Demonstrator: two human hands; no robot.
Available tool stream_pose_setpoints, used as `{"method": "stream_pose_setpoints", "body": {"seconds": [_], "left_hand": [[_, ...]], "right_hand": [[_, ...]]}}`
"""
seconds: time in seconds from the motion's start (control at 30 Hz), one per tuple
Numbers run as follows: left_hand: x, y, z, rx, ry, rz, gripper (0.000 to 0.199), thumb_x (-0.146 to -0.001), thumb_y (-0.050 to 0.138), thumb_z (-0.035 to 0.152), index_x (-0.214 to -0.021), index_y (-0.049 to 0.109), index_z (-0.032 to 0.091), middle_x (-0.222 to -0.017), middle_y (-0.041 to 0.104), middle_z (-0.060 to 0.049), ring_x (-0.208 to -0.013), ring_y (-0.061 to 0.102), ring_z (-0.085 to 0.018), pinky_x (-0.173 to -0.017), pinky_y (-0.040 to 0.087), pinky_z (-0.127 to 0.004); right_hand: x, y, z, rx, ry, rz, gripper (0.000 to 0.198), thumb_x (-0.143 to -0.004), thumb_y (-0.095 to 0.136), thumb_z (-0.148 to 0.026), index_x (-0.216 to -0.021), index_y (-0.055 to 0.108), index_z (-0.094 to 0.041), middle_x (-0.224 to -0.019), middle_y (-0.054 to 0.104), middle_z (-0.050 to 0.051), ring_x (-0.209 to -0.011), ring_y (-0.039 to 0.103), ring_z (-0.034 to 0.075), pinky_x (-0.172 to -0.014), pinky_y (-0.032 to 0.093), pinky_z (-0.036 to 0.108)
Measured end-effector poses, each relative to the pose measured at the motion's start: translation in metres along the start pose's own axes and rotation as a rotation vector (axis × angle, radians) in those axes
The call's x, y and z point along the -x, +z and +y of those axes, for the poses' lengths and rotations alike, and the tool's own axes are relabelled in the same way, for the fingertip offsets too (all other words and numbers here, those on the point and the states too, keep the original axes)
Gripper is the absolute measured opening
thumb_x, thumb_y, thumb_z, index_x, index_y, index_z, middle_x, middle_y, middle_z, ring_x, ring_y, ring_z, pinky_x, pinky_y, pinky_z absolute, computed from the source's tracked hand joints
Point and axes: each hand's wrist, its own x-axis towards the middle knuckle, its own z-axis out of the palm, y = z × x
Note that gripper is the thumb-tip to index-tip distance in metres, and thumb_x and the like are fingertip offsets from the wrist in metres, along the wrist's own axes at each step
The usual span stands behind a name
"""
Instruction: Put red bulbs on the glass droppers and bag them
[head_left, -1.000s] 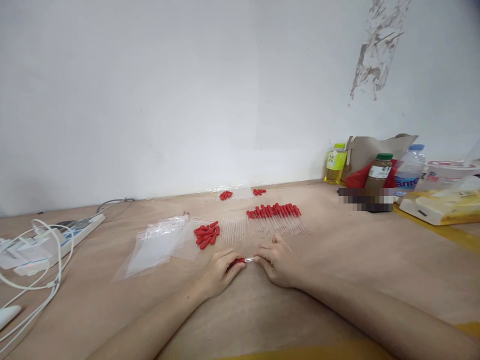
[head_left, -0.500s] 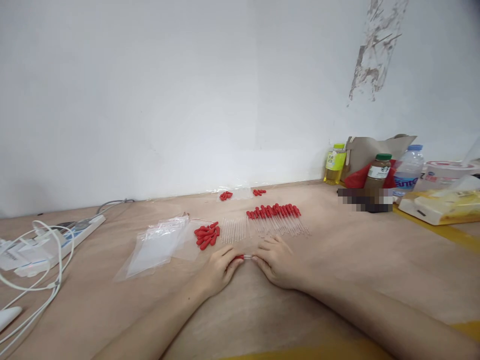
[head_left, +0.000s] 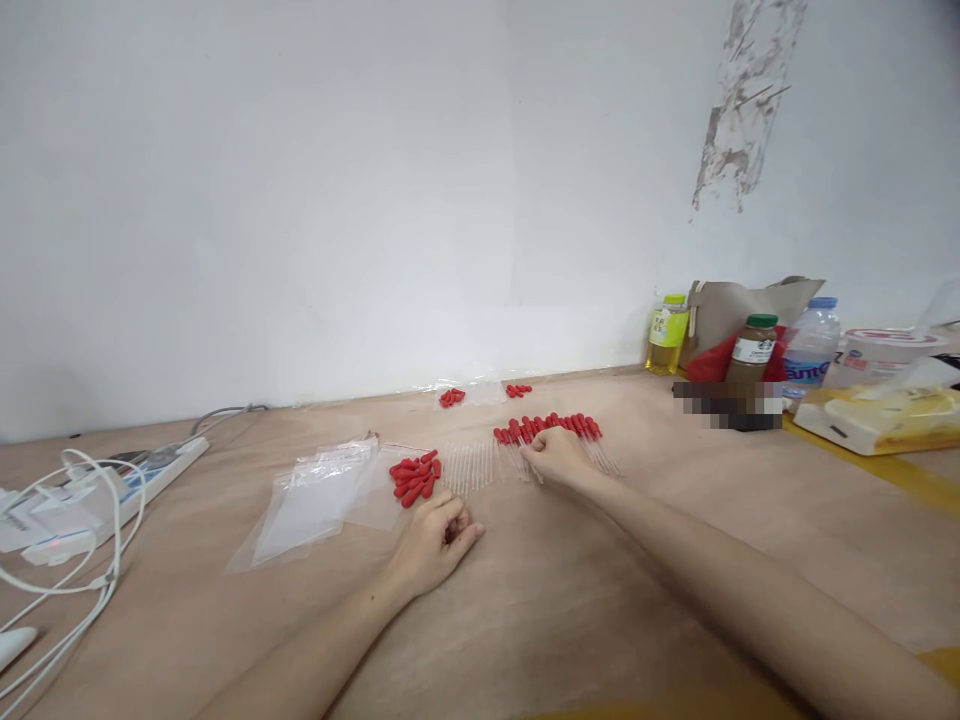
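Observation:
My right hand (head_left: 562,460) reaches over the row of glass droppers with red rubber bulbs (head_left: 587,424), its fingers pinched on a dropper. That dropper is mostly hidden, but a tip shows just below the fingertips. My left hand (head_left: 439,542) rests on the table with fingers curled and thumb apart, holding nothing. Just beyond it lies a pile of loose red rubber bulbs (head_left: 412,478). To the right of the pile, several bare glass tubes (head_left: 469,467) lie side by side, between the bulbs and the droppers.
Clear plastic bags (head_left: 315,505) lie at the left, near a power strip (head_left: 169,465) with white cables (head_left: 112,540). Smaller groups of red bulbs (head_left: 451,398) lie by the wall. Bottles (head_left: 667,335), a grey bag (head_left: 705,315) and a tissue pack (head_left: 877,415) stand at the right.
Both hands were together on a red bulb and glass tube. The right hand has moved away and up to the dropper row with it; the left has let go, its thumb now apart.

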Motion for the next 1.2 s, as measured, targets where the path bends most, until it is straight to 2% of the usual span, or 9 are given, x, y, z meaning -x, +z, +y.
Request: {"method": "stream_pose_setpoints", "body": {"seconds": [0.1,0.27,0.5,0.63,0.7,0.77,0.9,1.03,1.2], "left_hand": [[0.000,0.000,0.001,-0.027,-0.007,-0.005,0.024,-0.078,0.048,0.028,-0.058,0.041,0.017,-0.059,0.044,0.002,-0.054,0.042,-0.011,-0.051,0.030,-0.021],[0.000,0.000,-0.001,-0.028,-0.045,-0.035,0.012,-0.078,0.048,0.028,-0.072,0.047,0.018,-0.056,0.046,0.004,-0.051,0.043,-0.011,-0.052,0.030,-0.022],[0.000,0.002,-0.002,-0.006,-0.021,-0.049,0.010,-0.078,0.046,0.026,-0.072,0.050,0.018,-0.061,0.049,0.003,-0.054,0.046,-0.012,-0.052,0.032,-0.022],[-0.001,-0.006,-0.011,-0.054,-0.092,0.093,0.008,-0.078,0.045,0.026,-0.074,0.047,0.019,-0.067,0.050,0.001,-0.059,0.048,-0.013,-0.056,0.036,-0.023],[0.000,-0.014,-0.019,-0.133,-0.159,0.186,0.009,-0.078,0.045,0.027,-0.073,0.045,0.019,-0.071,0.050,0.000,-0.063,0.049,-0.014,-0.058,0.037,-0.024],[0.001,-0.023,-0.029,-0.230,-0.223,0.226,0.011,-0.078,0.046,0.029,-0.072,0.045,0.020,-0.074,0.050,0.000,-0.065,0.050,-0.016,-0.059,0.037,-0.025],[0.003,-0.033,-0.042,-0.331,-0.301,0.177,0.011,-0.076,0.048,0.031,-0.074,0.047,0.020,-0.078,0.052,-0.001,-0.068,0.052,-0.017,-0.058,0.038,-0.025],[0.003,-0.031,-0.046,-0.354,-0.312,0.141,0.010,-0.077,0.047,0.029,-0.074,0.047,0.020,-0.078,0.053,-0.002,-0.068,0.053,-0.017,-0.059,0.039,-0.026],[0.003,-0.028,-0.048,-0.368,-0.317,0.106,0.008,-0.077,0.047,0.026,-0.075,0.048,0.019,-0.077,0.054,-0.002,-0.064,0.054,-0.017,-0.057,0.039,-0.025]], "right_hand": [[-0.016,0.014,-0.010,0.073,0.074,0.051,0.025,-0.070,0.047,-0.031,-0.053,0.060,-0.018,-0.061,0.062,0.004,-0.061,0.056,0.016,-0.053,0.032,0.023],[-0.027,0.032,-0.015,0.221,0.121,0.088,0.027,-0.073,0.044,-0.035,-0.070,0.064,-0.017,-0.078,0.065,0.009,-0.076,0.058,0.022,-0.071,0.033,0.033],[-0.022,0.036,-0.010,0.298,0.081,0.101,0.028,-0.075,0.042,-0.036,-0.075,0.062,-0.016,-0.079,0.065,0.010,-0.080,0.057,0.022,-0.076,0.026,0.036],[-0.015,0.035,-0.017,0.261,-0.001,0.112,0.026,-0.077,0.040,-0.035,-0.074,0.060,-0.018,-0.075,0.065,0.006,-0.077,0.057,0.019,-0.075,0.023,0.034],[-0.012,0.036,-0.021,0.252,-0.034,0.104,0.025,-0.077,0.041,-0.033,-0.074,0.060,-0.018,-0.076,0.065,0.006,-0.077,0.057,0.018,-0.075,0.022,0.034],[-0.011,0.039,-0.024,0.276,-0.047,0.079,0.024,-0.076,0.041,-0.032,-0.076,0.061,-0.018,-0.077,0.065,0.007,-0.078,0.057,0.019,-0.076,0.022,0.035],[-0.013,0.043,-0.029,0.343,-0.028,0.034,0.027,-0.076,0.041,-0.031,-0.077,0.063,-0.014,-0.079,0.065,0.012,-0.078,0.057,0.022,-0.077,0.022,0.036],[-0.014,0.043,-0.035,0.373,-0.045,0.008,0.033,-0.079,0.036,-0.029,-0.077,0.064,-0.011,-0.080,0.065,0.016,-0.076,0.058,0.024,-0.077,0.021,0.039],[-0.012,0.044,-0.040,0.371,-0.081,-0.012,0.030,-0.079,0.038,-0.023,-0.075,0.065,-0.011,-0.080,0.065,0.017,-0.074,0.059,0.024,-0.080,0.019,0.041]]}}
